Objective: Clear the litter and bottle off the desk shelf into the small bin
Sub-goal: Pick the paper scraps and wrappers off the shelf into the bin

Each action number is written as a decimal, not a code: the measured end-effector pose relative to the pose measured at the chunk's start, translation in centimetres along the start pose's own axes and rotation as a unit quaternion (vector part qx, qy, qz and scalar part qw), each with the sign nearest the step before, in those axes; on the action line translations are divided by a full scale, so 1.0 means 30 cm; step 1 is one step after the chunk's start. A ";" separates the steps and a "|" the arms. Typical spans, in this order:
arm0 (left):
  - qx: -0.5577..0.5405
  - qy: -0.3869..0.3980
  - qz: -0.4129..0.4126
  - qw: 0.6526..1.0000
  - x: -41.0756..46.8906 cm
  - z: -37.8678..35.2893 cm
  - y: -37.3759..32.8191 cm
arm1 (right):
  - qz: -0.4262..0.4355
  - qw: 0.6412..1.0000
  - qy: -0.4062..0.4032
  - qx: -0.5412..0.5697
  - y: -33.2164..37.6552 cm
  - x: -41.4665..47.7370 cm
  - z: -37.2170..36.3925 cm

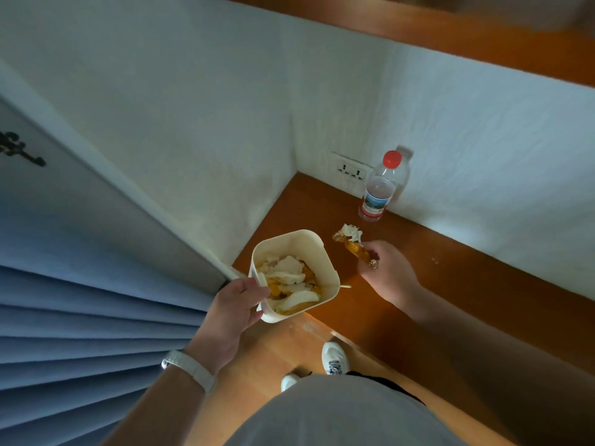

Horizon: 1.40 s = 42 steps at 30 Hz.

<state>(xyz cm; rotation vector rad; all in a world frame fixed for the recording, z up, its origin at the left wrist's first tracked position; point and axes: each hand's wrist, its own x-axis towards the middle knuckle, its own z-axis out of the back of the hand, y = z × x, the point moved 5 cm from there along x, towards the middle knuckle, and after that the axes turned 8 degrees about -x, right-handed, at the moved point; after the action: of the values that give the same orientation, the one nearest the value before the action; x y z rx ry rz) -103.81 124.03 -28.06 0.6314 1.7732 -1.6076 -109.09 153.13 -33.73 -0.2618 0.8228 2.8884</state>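
Note:
My left hand [233, 312] grips the rim of a small cream bin [322, 252], held at the front edge of the wooden shelf [450, 278]. Crumpled tissues and yellow wrappers fill the bin. A thin stick pokes out at its right side. My right hand [388, 273] pinches an amber wrapper [354, 247] lying on the shelf, with a white tissue scrap [351, 232] at its far end. A clear plastic bottle [381, 188] with a red cap stands upright near the wall, behind the litter.
White walls meet in a corner behind the shelf, with a double socket [351, 172] just left of the bottle. A blue pleated curtain [80, 333] hangs at the left. My white shoes [335, 357] stand on the wooden floor below.

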 end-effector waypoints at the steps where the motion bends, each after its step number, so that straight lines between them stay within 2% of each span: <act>1: -0.004 0.004 0.000 1.000 0.003 -0.007 -0.001 | 0.012 1.000 -0.017 0.003 0.025 0.001 0.034; 5: -0.006 0.010 -0.003 1.000 0.021 -0.031 -0.001 | 0.110 0.992 -0.056 -0.006 0.144 -0.002 0.147; 11: 0.012 0.032 -0.018 0.999 0.037 -0.056 -0.006 | 0.238 0.964 0.039 -0.107 0.304 -0.002 0.190; 17: 0.014 0.047 -0.022 0.999 0.033 -0.054 -0.011 | 0.308 0.933 0.054 -0.175 0.406 0.024 0.158; 22: -0.003 0.039 -0.019 0.999 0.029 -0.048 0.002 | 0.331 0.927 0.058 -0.165 0.447 0.039 0.137; 27: -0.020 0.020 -0.015 0.999 0.031 -0.053 0.001 | 0.330 0.938 0.017 -0.106 0.381 0.060 0.181; 31: -0.024 -0.001 -0.003 1.000 0.046 -0.063 -0.007 | 0.248 0.965 -0.019 -0.087 0.227 0.115 0.198; 37: -0.024 -0.038 0.010 0.999 0.063 -0.091 -0.022 | 0.095 0.983 0.050 -0.147 -0.078 0.186 0.081; 42: -0.001 -0.052 0.007 0.999 0.047 -0.130 -0.046 | 0.059 0.984 0.058 -0.157 -0.196 0.183 -0.011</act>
<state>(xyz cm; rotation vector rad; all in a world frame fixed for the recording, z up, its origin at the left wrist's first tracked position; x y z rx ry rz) -106.34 127.60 -28.05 0.5474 1.6908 -1.5994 -113.43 158.33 -38.11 -0.4301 0.4042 3.1327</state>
